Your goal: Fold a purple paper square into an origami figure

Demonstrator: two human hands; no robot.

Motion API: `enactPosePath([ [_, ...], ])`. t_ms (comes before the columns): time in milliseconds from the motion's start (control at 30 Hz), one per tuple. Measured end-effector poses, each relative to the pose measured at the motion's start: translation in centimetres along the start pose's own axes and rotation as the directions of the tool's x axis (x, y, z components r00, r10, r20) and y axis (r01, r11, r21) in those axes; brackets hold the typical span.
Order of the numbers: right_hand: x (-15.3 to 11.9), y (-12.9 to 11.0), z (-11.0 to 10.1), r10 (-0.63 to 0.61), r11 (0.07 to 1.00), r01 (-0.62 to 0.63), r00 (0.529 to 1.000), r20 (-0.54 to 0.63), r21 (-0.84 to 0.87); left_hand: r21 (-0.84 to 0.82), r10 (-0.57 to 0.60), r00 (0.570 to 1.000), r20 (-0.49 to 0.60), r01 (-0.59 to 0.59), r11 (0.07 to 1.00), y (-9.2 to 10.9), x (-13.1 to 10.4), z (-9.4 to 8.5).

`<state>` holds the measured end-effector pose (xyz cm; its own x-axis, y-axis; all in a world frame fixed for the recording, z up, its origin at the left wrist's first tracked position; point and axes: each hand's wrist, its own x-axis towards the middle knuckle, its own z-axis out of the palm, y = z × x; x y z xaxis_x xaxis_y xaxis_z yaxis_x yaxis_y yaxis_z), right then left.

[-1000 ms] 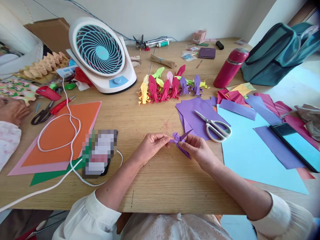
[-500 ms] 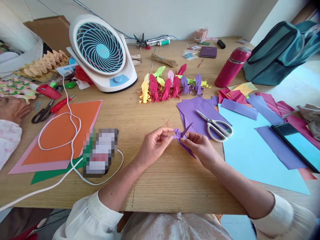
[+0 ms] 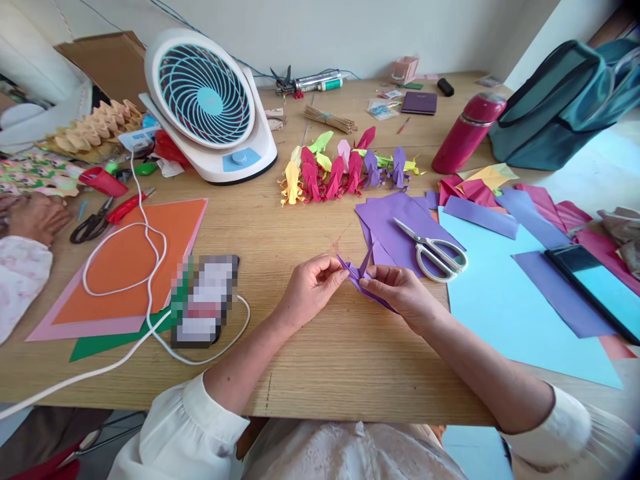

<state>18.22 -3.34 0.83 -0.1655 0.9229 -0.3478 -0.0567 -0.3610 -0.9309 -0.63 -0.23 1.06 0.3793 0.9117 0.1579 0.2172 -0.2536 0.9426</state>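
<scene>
Between my two hands is a small purple origami piece [image 3: 367,264] with thin pointed flaps, held just above the wooden table. My left hand [image 3: 316,288] pinches a narrow flap at its left side with thumb and forefinger. With thumb and fingers, my right hand [image 3: 400,293] grips the body of the piece from the right. One pointed flap sticks up between the hands, and the lower edge slants down under my right fingers. White-handled scissors [image 3: 440,259] lie beside my right hand on purple paper sheets [image 3: 400,213].
Several folded paper figures [image 3: 335,175] stand in rows beyond my hands. A blurred phone [image 3: 205,300] with a white cable lies left, near orange paper [image 3: 130,260]. To the right are light blue paper [image 3: 490,300], a dark phone [image 3: 590,287] and a red flask [image 3: 469,133]. Another person's hand [image 3: 37,217] rests far left.
My left fingers have shifted a flap of the purple piece, which now points up and left. The upright flap stands steeper. The whole view has moved slightly.
</scene>
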Motion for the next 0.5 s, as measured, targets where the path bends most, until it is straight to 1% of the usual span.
enactPosePath([
  [133,-0.01,-0.13,0.05,-0.014,1.000,0.014,1.000,-0.005,-0.021,0.006,-0.032,0.999,0.012,0.032,0.999,-0.10,-0.09,0.05],
  [267,0.00,-0.11,0.04,-0.002,0.999,0.001,1.000,-0.021,-0.037,-0.032,-0.023,1.000,-0.001,0.023,0.999,-0.36,-0.15,0.37],
  [333,-0.01,-0.08,0.07,-0.005,0.999,0.004,1.000,-0.018,-0.047,0.011,0.021,1.000,-0.023,-0.021,1.000,-0.42,-0.21,0.50],
  [400,-0.03,-0.04,0.10,-0.012,0.999,0.012,1.000,-0.016,-0.044,0.106,0.100,0.994,-0.046,-0.094,0.990,-0.44,-0.30,0.52],
  [500,-0.01,0.03,0.10,-0.023,0.999,0.023,1.000,-0.017,-0.024,0.226,0.222,0.974,-0.034,-0.209,0.951,-0.52,-0.44,0.35],
])
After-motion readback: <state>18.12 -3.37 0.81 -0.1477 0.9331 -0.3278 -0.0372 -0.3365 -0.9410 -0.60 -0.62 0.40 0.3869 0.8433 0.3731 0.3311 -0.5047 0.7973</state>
